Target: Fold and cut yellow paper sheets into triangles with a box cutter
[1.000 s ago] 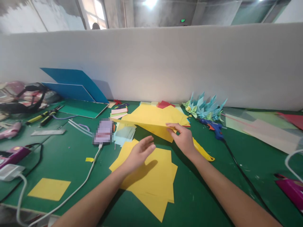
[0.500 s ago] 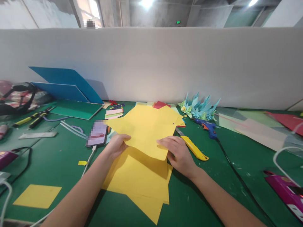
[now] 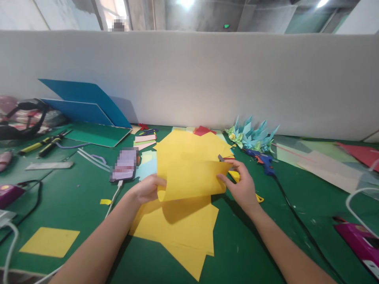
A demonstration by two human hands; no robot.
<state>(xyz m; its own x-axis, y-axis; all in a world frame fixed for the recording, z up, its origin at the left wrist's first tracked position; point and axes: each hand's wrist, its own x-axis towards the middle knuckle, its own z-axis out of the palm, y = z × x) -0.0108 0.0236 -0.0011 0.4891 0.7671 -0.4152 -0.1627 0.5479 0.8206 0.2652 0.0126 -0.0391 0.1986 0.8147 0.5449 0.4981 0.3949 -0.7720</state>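
Between my two hands a sheet of yellow paper [image 3: 194, 179] is bent over, its near part curling into a rounded fold. My left hand [image 3: 149, 188] pinches it at the left side, fingertips partly hidden by the paper. At the right edge my right hand [image 3: 240, 184] grips it between thumb and fingers. Beneath lie several more yellow sheets [image 3: 183, 232], spread at different angles on the green table. A yellow utility knife [image 3: 234, 176] lies partly behind my right hand, its blade end pointing away.
A blue glue gun [image 3: 266, 161] and light-blue paper leaves [image 3: 251, 132] lie at the right. To the left are a phone [image 3: 124, 163] on a cable, blue boards [image 3: 85, 106], pliers [image 3: 49, 146] and a small yellow paper piece [image 3: 49, 241]. A white partition [image 3: 189, 79] stands behind.
The held sheet has gone from lying fairly flat to being curled over. My right hand has moved right and turned at the sheet's edge, now covering part of the knife.
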